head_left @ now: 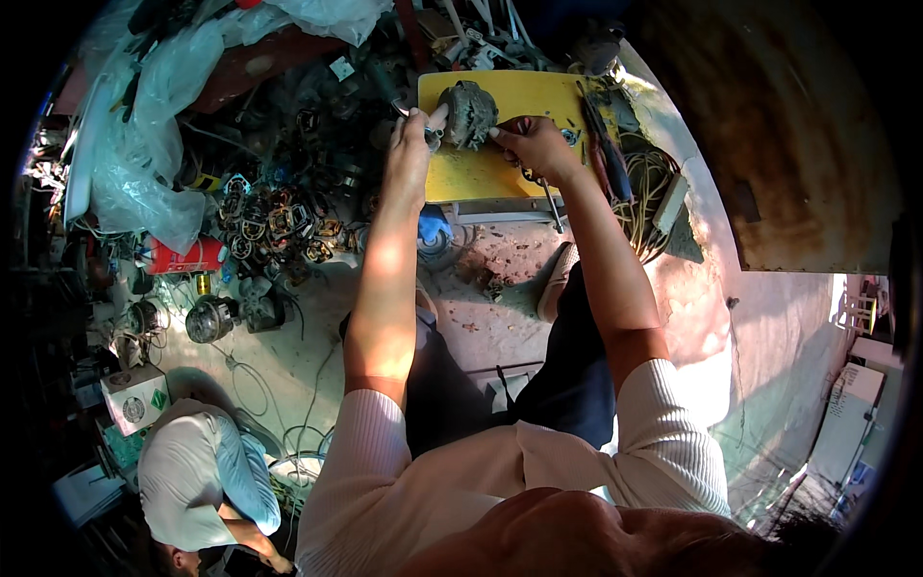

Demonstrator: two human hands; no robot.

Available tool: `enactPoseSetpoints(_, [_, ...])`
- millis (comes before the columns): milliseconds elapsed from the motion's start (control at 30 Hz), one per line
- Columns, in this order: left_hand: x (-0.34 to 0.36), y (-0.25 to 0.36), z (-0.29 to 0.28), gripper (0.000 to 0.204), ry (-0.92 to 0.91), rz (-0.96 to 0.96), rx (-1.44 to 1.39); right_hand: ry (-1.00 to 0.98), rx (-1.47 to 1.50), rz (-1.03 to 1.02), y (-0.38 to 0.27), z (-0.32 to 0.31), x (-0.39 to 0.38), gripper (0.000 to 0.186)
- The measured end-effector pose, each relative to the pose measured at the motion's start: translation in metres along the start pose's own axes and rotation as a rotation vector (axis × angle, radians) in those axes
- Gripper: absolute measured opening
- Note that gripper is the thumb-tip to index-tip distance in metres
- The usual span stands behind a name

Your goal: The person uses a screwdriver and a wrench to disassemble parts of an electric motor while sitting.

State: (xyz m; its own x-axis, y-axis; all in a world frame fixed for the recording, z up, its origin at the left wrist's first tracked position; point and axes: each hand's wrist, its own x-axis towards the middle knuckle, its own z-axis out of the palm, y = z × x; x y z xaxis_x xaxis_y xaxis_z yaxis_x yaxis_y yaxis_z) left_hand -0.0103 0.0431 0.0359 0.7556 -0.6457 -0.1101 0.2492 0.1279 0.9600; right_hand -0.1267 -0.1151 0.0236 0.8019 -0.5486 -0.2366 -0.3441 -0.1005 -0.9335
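Grey part point(469, 113) on counter point(534, 94), between hands. Left hand point(411, 139) curled at it, hold unclear; right hand point(540, 149) closed round slim tool point(553, 204) beside it. White box point(135, 396) well left of both, contents hidden.

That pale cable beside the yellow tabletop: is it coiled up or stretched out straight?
Coiled, though loosely: the pale cable lies in several curved, overlapping loops just right of the yellow tabletop.
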Motion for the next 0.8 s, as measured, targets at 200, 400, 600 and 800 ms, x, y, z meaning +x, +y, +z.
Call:
enactPoseSetpoints(200, [-0.003,0.0,0.0,0.037,0.039,-0.026,-0.078,0.014,-0.073,-0.053,0.007,-0.003,0.001,0.022])
enactPoseSetpoints(400, [-0.003,-0.005,-0.009,0.028,0.13,-0.077,-0.309,0.054,-0.182,-0.146,0.024,0.003,0.006,0.028])
enactPoseSetpoints(600, [-0.015,0.008,-0.017,0.023,0.112,-0.027,-0.148,0.041,-0.152,-0.154,0.024,0.004,0.004,0.028])
enactPoseSetpoints(800, [-0.028,0.024,-0.021,0.034,-0.053,-0.062,0.028,0.087,-0.271,-0.152,0.017,0.004,-0.005,0.027])
